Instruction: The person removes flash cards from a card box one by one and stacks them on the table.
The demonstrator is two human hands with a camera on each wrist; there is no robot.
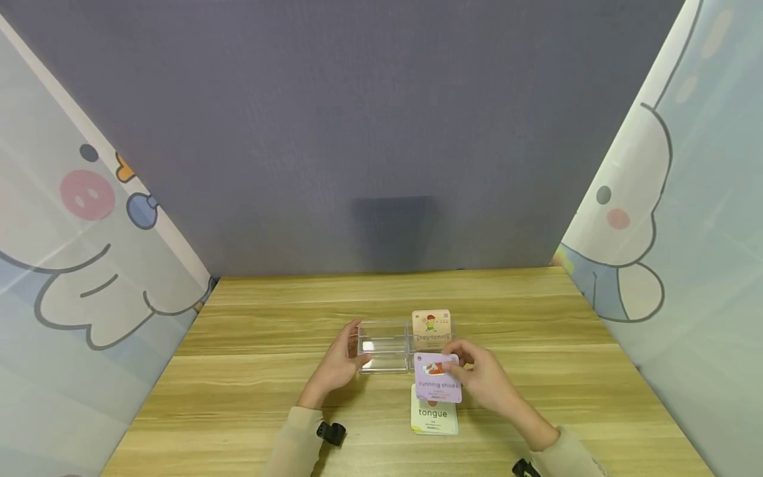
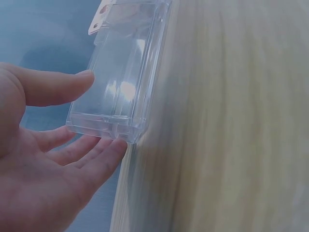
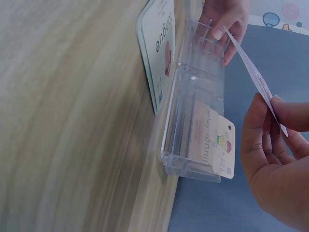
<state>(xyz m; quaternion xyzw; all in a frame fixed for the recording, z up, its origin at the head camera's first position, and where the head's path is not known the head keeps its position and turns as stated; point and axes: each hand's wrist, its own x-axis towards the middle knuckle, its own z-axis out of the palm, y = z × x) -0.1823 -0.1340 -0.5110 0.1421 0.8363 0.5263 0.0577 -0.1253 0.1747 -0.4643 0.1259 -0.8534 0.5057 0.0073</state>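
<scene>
A clear plastic card holder (image 1: 384,361) with two side-by-side sections stands on the table. My left hand (image 1: 335,366) holds its left end, thumb at the front and fingers around the side. In the left wrist view the holder's end (image 2: 108,104) sits between thumb and fingers. My right hand (image 1: 485,379) pinches a purple "running shoes" card (image 1: 435,392) by its right side, in front of the holder. Upright in the right section leans an orange "play tennis" card (image 1: 432,324). Below the purple card lies a small stack topped by a "tongue" card (image 1: 434,423), partly covered from above.
The wood-grain table (image 1: 268,318) runs back to a dark grey panel (image 1: 381,132). Light curtains with cartoon animals (image 1: 71,218) hang on both sides. A black wrist strap piece (image 1: 331,433) shows at the left sleeve.
</scene>
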